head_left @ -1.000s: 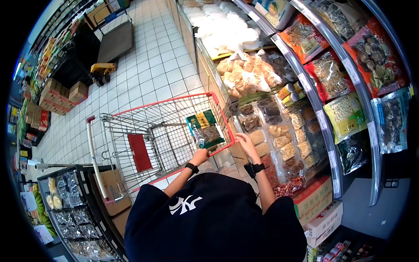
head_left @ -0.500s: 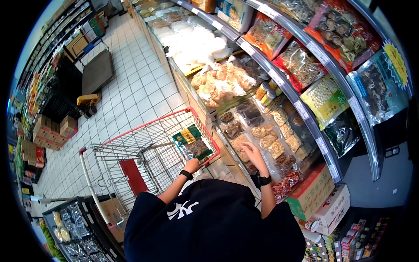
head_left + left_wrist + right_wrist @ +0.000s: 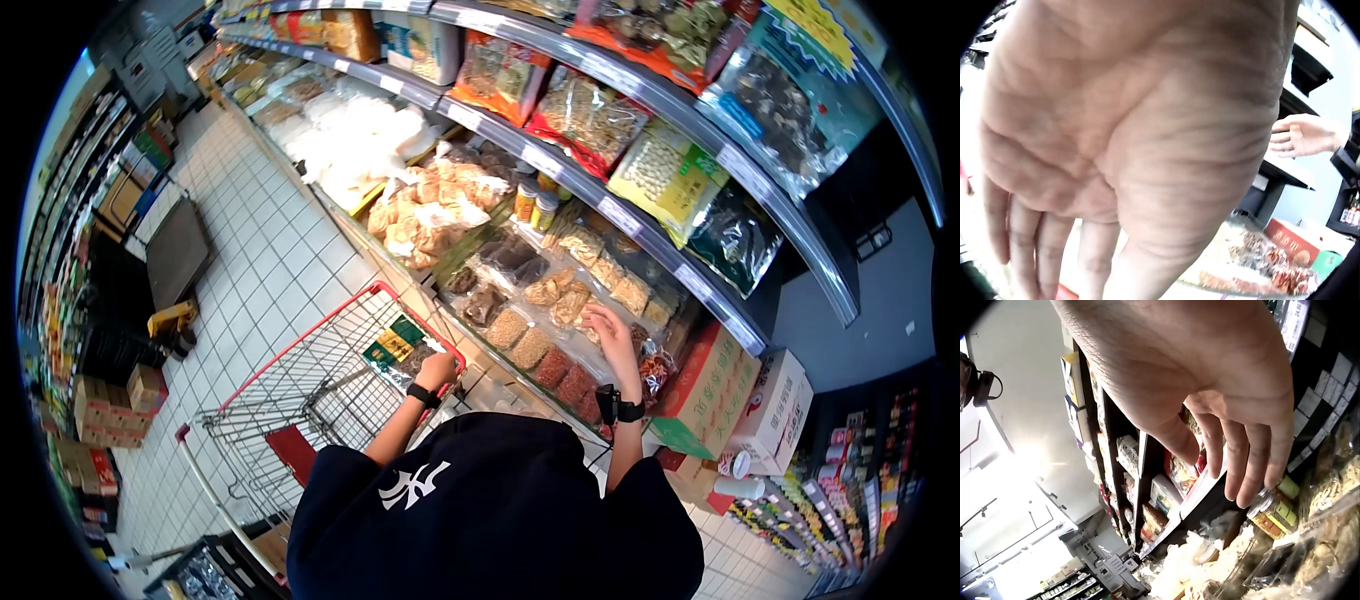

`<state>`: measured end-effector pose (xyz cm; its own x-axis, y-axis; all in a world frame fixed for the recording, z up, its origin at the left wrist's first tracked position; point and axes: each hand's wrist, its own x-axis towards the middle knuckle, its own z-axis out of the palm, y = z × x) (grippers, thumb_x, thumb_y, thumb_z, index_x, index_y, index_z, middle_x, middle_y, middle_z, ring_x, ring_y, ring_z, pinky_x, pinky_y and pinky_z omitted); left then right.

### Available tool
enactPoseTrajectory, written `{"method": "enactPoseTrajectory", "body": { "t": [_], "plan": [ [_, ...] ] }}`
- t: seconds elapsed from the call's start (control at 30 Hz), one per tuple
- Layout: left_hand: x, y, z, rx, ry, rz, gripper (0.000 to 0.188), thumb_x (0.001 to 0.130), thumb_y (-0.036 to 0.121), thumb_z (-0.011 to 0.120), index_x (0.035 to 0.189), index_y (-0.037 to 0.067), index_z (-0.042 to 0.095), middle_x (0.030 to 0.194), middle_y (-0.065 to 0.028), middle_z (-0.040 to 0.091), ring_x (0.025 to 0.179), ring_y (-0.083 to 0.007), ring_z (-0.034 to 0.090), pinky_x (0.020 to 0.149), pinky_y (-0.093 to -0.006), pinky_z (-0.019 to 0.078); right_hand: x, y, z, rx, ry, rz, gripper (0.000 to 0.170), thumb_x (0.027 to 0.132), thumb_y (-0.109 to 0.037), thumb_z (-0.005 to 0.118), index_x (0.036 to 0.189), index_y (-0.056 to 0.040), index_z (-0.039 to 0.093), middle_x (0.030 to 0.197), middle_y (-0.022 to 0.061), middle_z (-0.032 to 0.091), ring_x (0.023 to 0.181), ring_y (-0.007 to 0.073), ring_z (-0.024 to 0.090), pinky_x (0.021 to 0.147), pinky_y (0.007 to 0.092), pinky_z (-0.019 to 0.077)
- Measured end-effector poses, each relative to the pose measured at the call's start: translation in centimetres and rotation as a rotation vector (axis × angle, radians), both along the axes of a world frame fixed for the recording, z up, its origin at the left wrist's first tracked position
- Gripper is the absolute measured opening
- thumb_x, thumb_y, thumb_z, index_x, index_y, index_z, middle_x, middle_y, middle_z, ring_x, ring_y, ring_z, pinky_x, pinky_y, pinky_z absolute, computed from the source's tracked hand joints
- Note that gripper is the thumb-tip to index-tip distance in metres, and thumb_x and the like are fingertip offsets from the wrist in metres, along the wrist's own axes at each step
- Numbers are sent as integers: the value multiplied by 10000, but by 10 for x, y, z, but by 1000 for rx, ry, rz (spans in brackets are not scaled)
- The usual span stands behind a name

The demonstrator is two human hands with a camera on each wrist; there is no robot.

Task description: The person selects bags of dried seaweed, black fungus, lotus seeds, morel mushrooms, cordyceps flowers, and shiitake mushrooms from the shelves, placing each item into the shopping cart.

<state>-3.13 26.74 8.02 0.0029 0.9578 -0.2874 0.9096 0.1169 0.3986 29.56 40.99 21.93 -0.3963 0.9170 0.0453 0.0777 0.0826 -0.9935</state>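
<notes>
My left hand [image 3: 436,371] is at the red front rim of the wire shopping cart [image 3: 330,318], beside a green and yellow packet [image 3: 396,346] in the cart. In the left wrist view its fingers point down, loosely extended, a bit of red rim [image 3: 1066,292] showing by them; whether they touch it I cannot tell. My right hand [image 3: 612,338] hovers over bagged dried goods [image 3: 570,303] in the display bin, holding nothing. The right wrist view shows this hand [image 3: 1210,394] with fingers loosely bent, jars [image 3: 1272,515] beyond the fingertips.
Shelves of packets [image 3: 655,170] curve above the bin. White bags [image 3: 360,140] and tan bags [image 3: 435,210] lie farther along it. Cartons [image 3: 705,390] stand at the right. A tiled aisle [image 3: 270,220] with a flat trolley [image 3: 178,250] runs on the left.
The view has turned right, so the cart and aisle sit lower and farther left. My right hand has moved from near the cart's corner to over the bagged goods; my left stays by the rim.
</notes>
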Motion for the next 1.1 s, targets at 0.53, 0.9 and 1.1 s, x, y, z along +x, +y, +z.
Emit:
{"method": "enactPoseTrajectory", "body": {
  "t": [0.53,0.9,1.1],
  "plan": [
    [171,164,189,478,-666,-311,225,853,92,620,1060,6,640,972,-161,664,920,-247,644,778,-320,489,111,-15,58,156,70,-345,279,972,-185,484,1167,-1,561,1045,82,646,942,146,606,884,278,437],
    [258,200,220,508,-858,-418,305,930,88,505,1226,31,548,1170,-122,610,1079,-208,587,898,-317,461,184,-12,91,239,56,-570,310,963,-180,498,1235,-32,521,1109,97,624,1005,155,589,889,277,454],
    [293,229,223,530,-883,-434,379,897,36,475,1273,-7,492,1263,-210,533,1151,-349,527,944,-367,429,210,18,90,245,118,-620,358,950,-141,499,1292,-36,470,1216,115,557,1107,169,530,955,291,422]
  ]
}}
